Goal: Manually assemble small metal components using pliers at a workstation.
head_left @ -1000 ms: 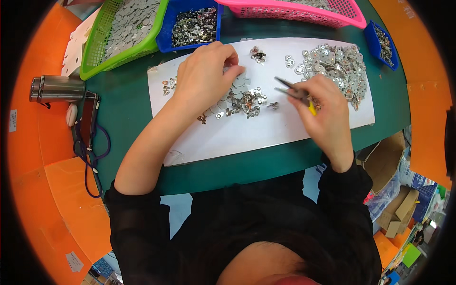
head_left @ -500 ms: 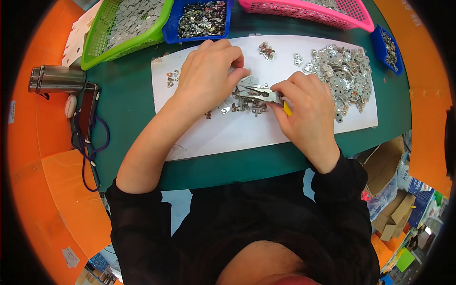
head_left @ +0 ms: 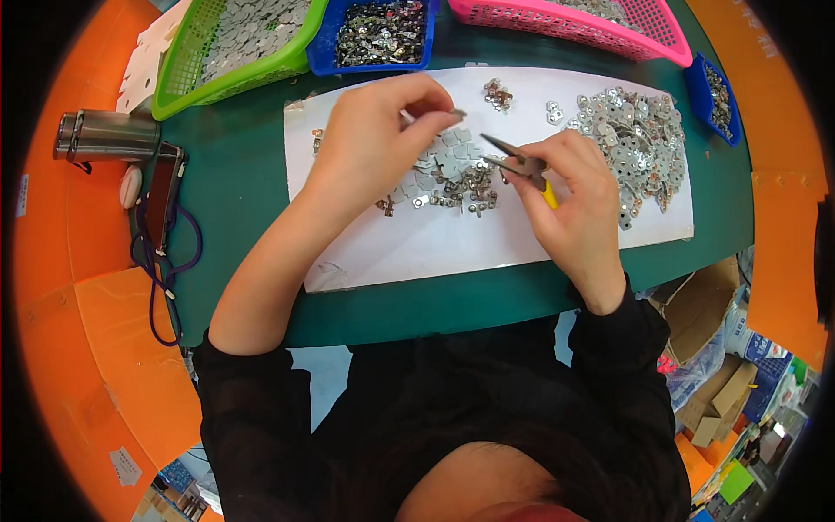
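Observation:
My left hand (head_left: 376, 135) pinches a small metal piece (head_left: 458, 114) between thumb and forefinger, above the white sheet (head_left: 383, 257). My right hand (head_left: 574, 187) grips long-nose pliers (head_left: 515, 159) with yellow handles. The jaws are apart with nothing between them, and they point toward my left hand. Under and between the hands lie flat grey metal plates (head_left: 450, 150) and small metal fittings (head_left: 474, 184), loosely heaped. Part of these is hidden by my left hand. A large pile of plates with fittings on them (head_left: 631, 143) spreads right of my right hand.
Along the back stand a green basket (head_left: 165, 87) of grey plates, a blue bin (head_left: 320, 59) of small fittings and a pink basket (head_left: 557, 22). A smaller blue bin (head_left: 700, 91) is at far right. Left are a steel flask (head_left: 113, 137) and a phone with a cord (head_left: 163, 196).
The plier jaws have opened and drawn back rightward from my left hand. My left hand has lifted slightly with a small metal piece showing at its fingertips.

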The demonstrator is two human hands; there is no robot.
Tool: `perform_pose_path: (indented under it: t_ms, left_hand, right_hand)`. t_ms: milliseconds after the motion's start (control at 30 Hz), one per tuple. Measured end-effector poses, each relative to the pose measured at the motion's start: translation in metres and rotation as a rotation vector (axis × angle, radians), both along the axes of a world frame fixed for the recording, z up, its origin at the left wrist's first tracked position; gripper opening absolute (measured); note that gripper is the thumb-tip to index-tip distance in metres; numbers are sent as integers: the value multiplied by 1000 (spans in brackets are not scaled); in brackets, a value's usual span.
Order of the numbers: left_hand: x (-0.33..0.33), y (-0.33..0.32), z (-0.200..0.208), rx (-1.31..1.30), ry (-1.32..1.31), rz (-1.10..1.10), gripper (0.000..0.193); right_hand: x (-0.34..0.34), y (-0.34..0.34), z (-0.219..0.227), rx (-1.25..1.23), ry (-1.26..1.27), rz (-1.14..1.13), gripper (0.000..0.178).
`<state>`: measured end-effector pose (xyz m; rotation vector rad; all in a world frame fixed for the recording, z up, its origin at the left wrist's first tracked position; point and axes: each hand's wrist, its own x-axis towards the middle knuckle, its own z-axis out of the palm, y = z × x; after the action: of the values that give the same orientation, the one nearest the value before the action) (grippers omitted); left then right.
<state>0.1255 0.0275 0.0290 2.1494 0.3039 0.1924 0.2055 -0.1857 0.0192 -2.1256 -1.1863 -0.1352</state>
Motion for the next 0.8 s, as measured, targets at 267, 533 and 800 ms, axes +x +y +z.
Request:
perform_pose_path:
  t_ms: [267,533,800]
  left_hand:
    - [-56,-32,4,-1220,51,155,23]
    - [-78,-72,1,-1205,-109,270,23]
    - [-79,-70,-3,-1273,-204,267,16]
  right_hand:
    - [-15,3,17,242,532,84,6]
    - [-30,6,15,251,621,127,6]
    - [-31,6,16,267,544,136,8]
